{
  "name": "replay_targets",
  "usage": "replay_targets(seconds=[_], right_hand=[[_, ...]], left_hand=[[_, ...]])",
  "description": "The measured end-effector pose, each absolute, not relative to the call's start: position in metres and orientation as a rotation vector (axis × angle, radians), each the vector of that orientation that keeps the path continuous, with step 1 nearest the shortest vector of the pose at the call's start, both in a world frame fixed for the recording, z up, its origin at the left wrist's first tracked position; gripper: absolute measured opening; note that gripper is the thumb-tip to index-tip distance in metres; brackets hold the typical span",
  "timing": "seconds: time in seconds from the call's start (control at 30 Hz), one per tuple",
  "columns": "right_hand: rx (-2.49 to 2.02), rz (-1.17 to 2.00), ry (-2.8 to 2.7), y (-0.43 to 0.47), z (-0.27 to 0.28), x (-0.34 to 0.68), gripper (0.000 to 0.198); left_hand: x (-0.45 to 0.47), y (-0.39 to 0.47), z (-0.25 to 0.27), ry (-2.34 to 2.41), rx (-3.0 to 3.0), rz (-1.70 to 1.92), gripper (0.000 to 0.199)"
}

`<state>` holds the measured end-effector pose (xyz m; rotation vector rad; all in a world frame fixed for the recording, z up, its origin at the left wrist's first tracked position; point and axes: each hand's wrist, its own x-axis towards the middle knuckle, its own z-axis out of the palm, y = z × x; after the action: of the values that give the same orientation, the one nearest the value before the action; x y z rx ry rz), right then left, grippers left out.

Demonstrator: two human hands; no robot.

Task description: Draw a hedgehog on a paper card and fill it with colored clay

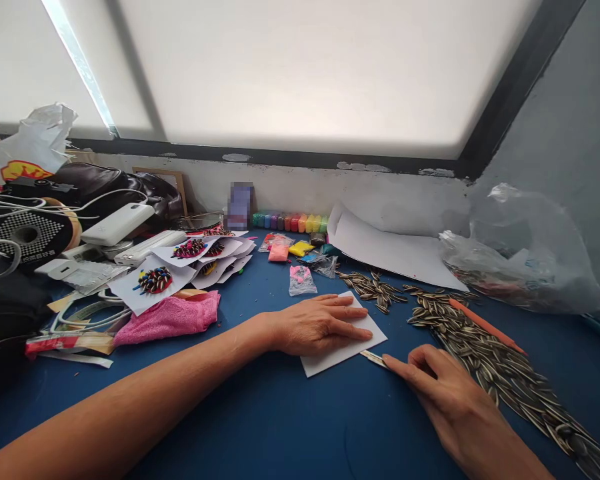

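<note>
My left hand lies flat with its fingers spread on a white sheet of paper, pressing it against the blue tabletop. The paper looks folded or stacked, and the hand covers much of it. At the paper's near right edge, my right hand is closed on a thin pale blade-like tool. Its tip touches or nearly touches the paper; I cannot tell its exact kind. A long heap of striped sunflower seeds runs beside my right hand, and a smaller seed pile lies beyond the paper.
An orange stick-like object rests on the seeds. Larger white sheets and a clear plastic bag are behind. Colourful clay packets line the wall. On the left lie seed-decorated cards, a pink cloth and white devices.
</note>
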<state>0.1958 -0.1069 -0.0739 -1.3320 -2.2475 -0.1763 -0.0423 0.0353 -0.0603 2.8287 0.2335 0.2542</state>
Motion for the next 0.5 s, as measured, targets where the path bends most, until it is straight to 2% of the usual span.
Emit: replay_targets(seconds=[0.5], right_hand=[[-1.308, -0.126, -2.297, -0.1093, -0.0738, 0.1886, 0.038]], left_hand=[[-0.0424, 0.0345, -0.0607, 0.221, 2.834, 0.275, 0.041]])
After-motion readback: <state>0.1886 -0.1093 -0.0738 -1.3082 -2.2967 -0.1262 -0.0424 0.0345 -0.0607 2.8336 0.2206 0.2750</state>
